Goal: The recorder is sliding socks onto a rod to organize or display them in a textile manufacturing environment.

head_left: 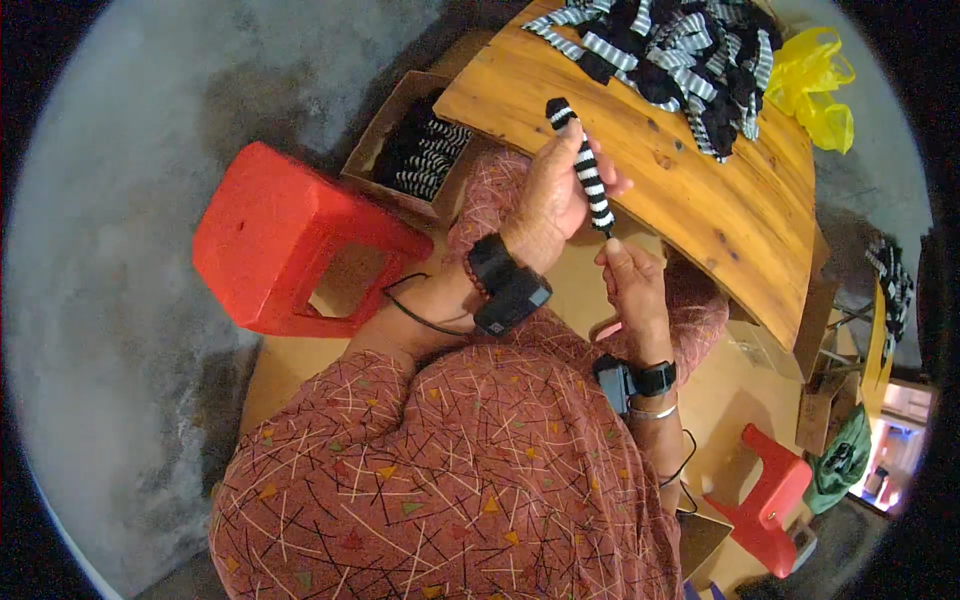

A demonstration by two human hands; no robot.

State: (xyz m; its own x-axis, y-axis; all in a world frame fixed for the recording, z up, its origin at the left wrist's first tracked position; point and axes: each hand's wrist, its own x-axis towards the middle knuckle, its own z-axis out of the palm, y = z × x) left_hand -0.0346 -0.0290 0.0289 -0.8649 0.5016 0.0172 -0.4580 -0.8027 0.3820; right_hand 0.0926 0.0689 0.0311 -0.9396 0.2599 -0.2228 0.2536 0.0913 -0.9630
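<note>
1. Head view: left hand [553,190] wrapped round striped knitted tube [591,180], at wooden table's [700,190] near edge.
2. Right hand [637,285] pinching tube's near end.
3. Striped fabric heap [690,60] on table, far right; red stool [270,240], left.

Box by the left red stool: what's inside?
Black-and-white striped pieces, seemingly cloth, lie inside the box. Whatever is beneath the top ones is covered.

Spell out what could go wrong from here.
The right hand pinches only the narrow end of the striped knit tube, so that end might slip or overstretch. The looped cable on the left forearm could snag. The yellow plastic bag seems to overhang the wooden table, so it might slide off.
</note>
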